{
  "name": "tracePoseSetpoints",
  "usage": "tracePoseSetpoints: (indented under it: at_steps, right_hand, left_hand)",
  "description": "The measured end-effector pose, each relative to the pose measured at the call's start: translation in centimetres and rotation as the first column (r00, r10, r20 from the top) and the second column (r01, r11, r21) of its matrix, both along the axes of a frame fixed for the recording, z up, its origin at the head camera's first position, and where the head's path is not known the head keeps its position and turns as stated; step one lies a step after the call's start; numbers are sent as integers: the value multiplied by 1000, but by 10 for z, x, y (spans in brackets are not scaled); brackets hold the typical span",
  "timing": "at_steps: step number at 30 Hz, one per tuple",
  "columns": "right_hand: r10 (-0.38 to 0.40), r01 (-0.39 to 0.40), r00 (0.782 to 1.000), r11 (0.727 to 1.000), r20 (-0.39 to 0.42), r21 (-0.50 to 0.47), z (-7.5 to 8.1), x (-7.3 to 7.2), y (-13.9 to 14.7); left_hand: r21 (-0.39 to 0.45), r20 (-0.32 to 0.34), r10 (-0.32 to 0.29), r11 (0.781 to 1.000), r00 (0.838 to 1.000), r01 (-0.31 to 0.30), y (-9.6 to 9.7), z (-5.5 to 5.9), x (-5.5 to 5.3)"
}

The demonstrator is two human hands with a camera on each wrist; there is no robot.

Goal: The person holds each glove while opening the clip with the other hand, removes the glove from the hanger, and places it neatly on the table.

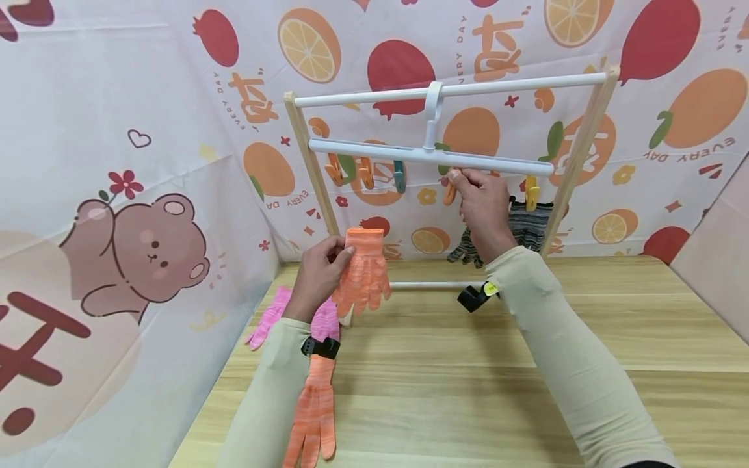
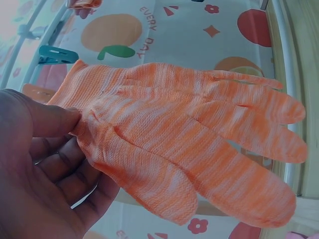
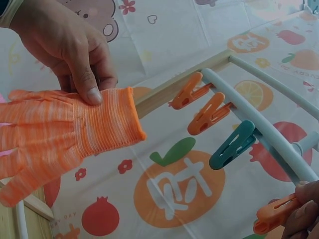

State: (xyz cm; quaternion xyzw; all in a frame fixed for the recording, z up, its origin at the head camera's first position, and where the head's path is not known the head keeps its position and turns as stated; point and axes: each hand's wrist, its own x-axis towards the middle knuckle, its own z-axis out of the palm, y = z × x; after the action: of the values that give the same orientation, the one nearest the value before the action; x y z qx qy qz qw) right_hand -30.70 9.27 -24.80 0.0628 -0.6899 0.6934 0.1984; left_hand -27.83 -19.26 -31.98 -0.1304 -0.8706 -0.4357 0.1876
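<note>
One orange glove (image 1: 364, 266) hung cuff up from the left hand (image 1: 318, 273), whose thumb and fingers pinched it at the side of the cuff, above the bench (image 1: 439, 383) and toward its far edge. The right hand (image 1: 486, 198) grasped an orange clip (image 3: 276, 214) under the white hanger (image 1: 380, 152), which hooked over the top rod of the rack (image 1: 363, 97); whether that clip's mouth was parted could not be told. Near the hanger's right end, a striped glove (image 1: 529, 224) hung at the yellow clip (image 1: 531, 193). A second orange glove (image 1: 315, 406) lay toward the bench's near left corner, and pink gloves (image 1: 272, 318) lay by its left edge.

The step in hand seemed to be readying a clip for the lifted glove, not yet attached. The next move probably called for raising the cuff into a spread clip, flat and straight, before the fingers let go.
</note>
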Motion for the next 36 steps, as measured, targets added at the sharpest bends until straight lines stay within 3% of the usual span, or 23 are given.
tracePoseSetpoints:
  at_steps: [15, 27, 36]
  right_hand:
    - [-7, 7, 1000, 1000, 11, 1, 0, 0, 0]
    - [-8, 8, 1000, 1000, 13, -10, -1, 1, 1]
    - [-4, 4, 1000, 1000, -1, -10, -1, 1, 0]
  left_hand:
    - [-15, 21, 43, 999, 999, -43, -13, -4, 6]
    - [-14, 14, 34, 999, 999, -34, -19, -3, 10]
    - [-10, 41, 90, 996, 995, -90, -29, -7, 15]
